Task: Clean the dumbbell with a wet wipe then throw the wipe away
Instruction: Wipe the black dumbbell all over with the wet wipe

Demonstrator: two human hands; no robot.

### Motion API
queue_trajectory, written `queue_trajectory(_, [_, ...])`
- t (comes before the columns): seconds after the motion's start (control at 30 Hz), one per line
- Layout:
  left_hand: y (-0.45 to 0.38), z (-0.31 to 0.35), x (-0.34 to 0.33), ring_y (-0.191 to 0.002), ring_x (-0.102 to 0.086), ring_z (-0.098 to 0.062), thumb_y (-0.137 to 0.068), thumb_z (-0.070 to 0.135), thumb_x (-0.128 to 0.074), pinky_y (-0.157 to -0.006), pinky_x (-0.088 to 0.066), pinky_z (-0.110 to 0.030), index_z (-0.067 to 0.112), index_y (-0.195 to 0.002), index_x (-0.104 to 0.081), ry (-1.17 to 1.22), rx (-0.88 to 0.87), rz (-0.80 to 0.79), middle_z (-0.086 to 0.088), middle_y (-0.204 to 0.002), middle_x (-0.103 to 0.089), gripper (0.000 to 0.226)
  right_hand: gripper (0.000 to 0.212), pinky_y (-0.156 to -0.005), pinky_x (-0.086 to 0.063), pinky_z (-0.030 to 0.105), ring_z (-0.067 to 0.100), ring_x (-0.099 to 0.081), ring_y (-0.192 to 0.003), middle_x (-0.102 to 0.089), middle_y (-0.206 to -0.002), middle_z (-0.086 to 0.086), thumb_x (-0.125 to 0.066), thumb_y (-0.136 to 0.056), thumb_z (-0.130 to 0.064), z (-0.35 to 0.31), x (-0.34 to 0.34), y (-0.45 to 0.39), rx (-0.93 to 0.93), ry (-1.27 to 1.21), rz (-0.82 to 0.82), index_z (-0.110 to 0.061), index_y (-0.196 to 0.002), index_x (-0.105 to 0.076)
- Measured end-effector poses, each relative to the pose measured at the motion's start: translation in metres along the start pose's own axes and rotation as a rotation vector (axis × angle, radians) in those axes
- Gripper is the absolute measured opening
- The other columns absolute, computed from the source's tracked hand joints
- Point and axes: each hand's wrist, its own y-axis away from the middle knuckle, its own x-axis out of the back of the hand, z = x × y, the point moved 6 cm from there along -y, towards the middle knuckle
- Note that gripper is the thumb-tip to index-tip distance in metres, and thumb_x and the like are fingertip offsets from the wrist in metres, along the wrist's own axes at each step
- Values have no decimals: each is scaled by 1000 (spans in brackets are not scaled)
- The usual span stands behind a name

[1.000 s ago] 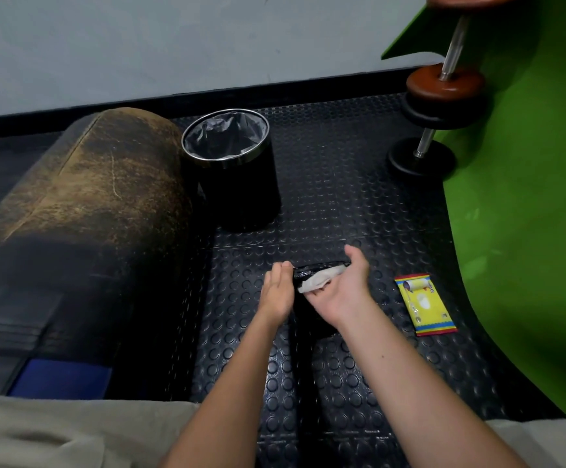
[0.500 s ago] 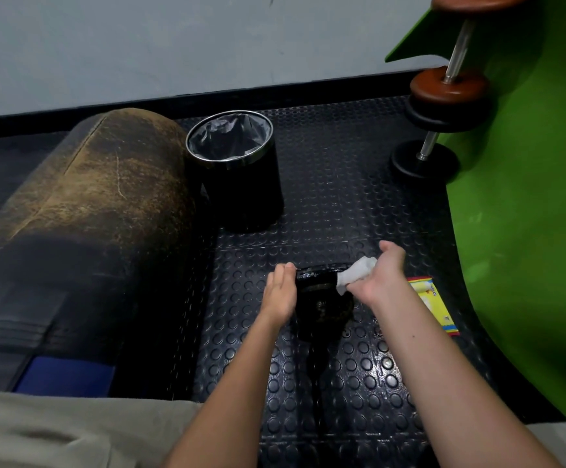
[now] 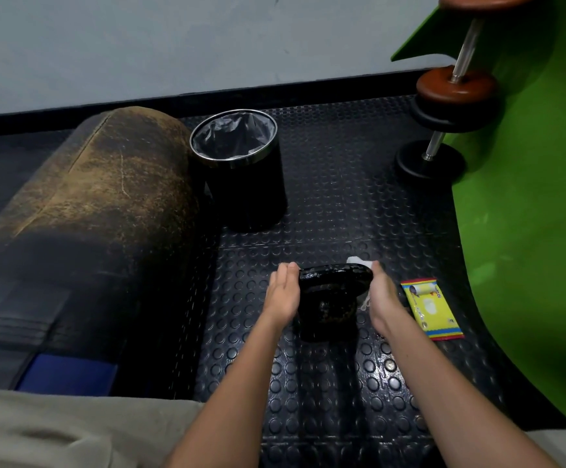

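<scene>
dumbbell (image 3: 334, 292): black, standing on end on the studded rubber mat (image 3: 342, 204), its top plate level with the fingertips of both hands and caught between them.
left hand (image 3: 281, 293): fingers straight and together, flat against the left rim of the top plate, bracing it and not wrapping it.
right hand (image 3: 381, 297): pressed to the right rim of the plate, back of the hand to the camera; how the fingers curl behind it, i cannot tell.
wet wipe (image 3: 359, 261): white, peeking out just past the right fingertips at the far right edge of the plate, with a small scrap showing below the palm.
wipe pack (image 3: 431, 309): yellow, flat on the mat just to the right of the right hand.
bin (image 3: 241, 163): black, lined, chrome rim, well beyond the fingertips and a little to their left.
padded roll (image 3: 89, 214): worn brown and black, far left of the left fingers.
</scene>
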Motion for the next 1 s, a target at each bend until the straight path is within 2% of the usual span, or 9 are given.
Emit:
queue_trajectory(0.13, [-2,1,0,-114,-45,-18,-105,47,-20,-94,-30,-33,20,-112,-50,10,-11,8,-2,-120,-48,41,51,-88,-52,41,24,-63,-97,-69,-104,4,-35,-97,-58,-24,-11,21,239,178,141,-23,-102,-72])
queue_trajectory(0.23, [-10,-1,-1,-115,-44,-21,-104,45,-21,-93,-31,-34,22,-111,-53,-10,-16,23,-2,-120,-49,40,39,-77,-45,33,18,-60,-87,-65,-83,-9,-44,-100,-40,-40,-22,42,598,408,165,-31,-67,-62])
queue_trajectory(0.37, [-16,-5,-2,-117,-39,-21,-101,45,-19,-95,-30,-36,25,-112,-54,-48,-25,29,-1,-122,-50,41,32,-75,-37,26,13,-54,-86,-59,-80,-14,-44,-104,-26,-34,-22,46,968,583,134,-25,-81,-65])
queue_trajectory(0.5, [-14,-5,-3,-118,-40,-21,-98,48,-20,-99,-32,-38,25,-112,-53,-24,-14,8,-1,-123,-49,43,32,-78,-43,31,15,-60,-94,-66,-99,-5,-42,-102,-41,-16,-2,18,568,294,111,-21,-98,-67])
queue_trajectory(0.6, [-14,-5,-3,-119,-40,-21,-98,48,-20,-99,-33,-39,25,-112,-53,-15,-8,0,-2,-123,-49,43,51,-81,-51,36,27,-66,-104,-70,-116,11,-45,-94,-54,17,6,-17,64,-34,11,-14,-117,-67])
queue_trajectory(0.67, [-12,-5,-3,-119,-40,-21,-99,48,-21,-102,-33,-40,25,-112,-53,-5,3,1,-2,-123,-48,42,63,-77,-51,35,34,-65,-107,-61,-129,23,-48,-92,-53,24,7,-26,-58,-121,-26,-3,-128,-60])
queue_trajectory(0.8, [-10,-3,-1,-121,-39,-22,-100,46,-22,-105,-33,-43,24,-113,-53,8,23,5,-4,-126,-47,40,35,-73,-50,33,24,-64,-92,-68,-105,9,-41,-101,-41,6,-4,-6,39,-106,30,-14,-105,-65])
queue_trajectory(0.9, [-10,-4,-1,-121,-40,-23,-101,46,-22,-104,-32,-41,24,-115,-52,17,23,7,-5,-126,-47,40,34,-87,-43,35,26,-57,-108,-66,-114,6,-39,-100,-31,-21,-14,14,401,248,174,-13,-106,-68])
queue_trajectory(1.0, [-10,-5,-2,-120,-40,-21,-100,47,-22,-101,-32,-39,24,-114,-53,16,20,13,-4,-124,-48,42,41,-91,-36,37,24,-52,-100,-66,-106,1,-32,-97,-30,-34,-36,40,767,687,246,-15,-99,-70])
